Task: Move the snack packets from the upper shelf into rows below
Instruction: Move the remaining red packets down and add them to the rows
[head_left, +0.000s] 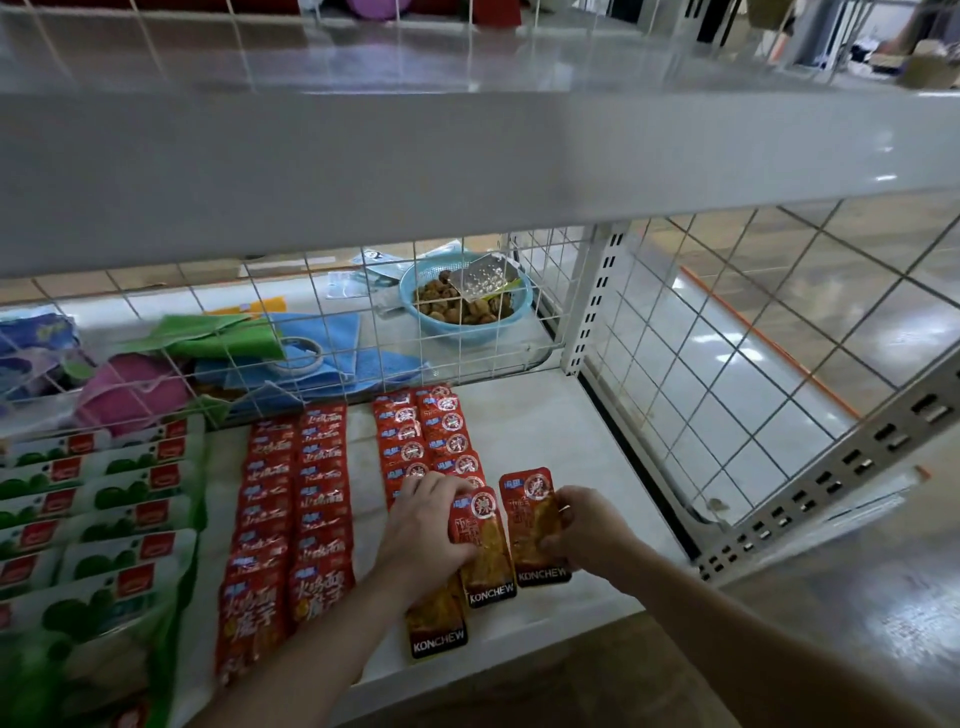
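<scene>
- resting on a red konchew snack packet (485, 551) on the white lower shelf (566, 467), the left hand (426, 530) lies flat and hides the upper part of a third packet (436, 623) under its wrist.
- the right hand (582, 530) pinches the edge of a second red packet (532, 525) lying just beside.
- behind them run two rows of matching red packets (426, 441); further left, red noodle-snack rows (291, 499) and green-and-white packs (104, 509), cut off by the frame.
- beyond the wire grid, a blue basket (465, 301) with brown lumps, too blurred to identify.
</scene>
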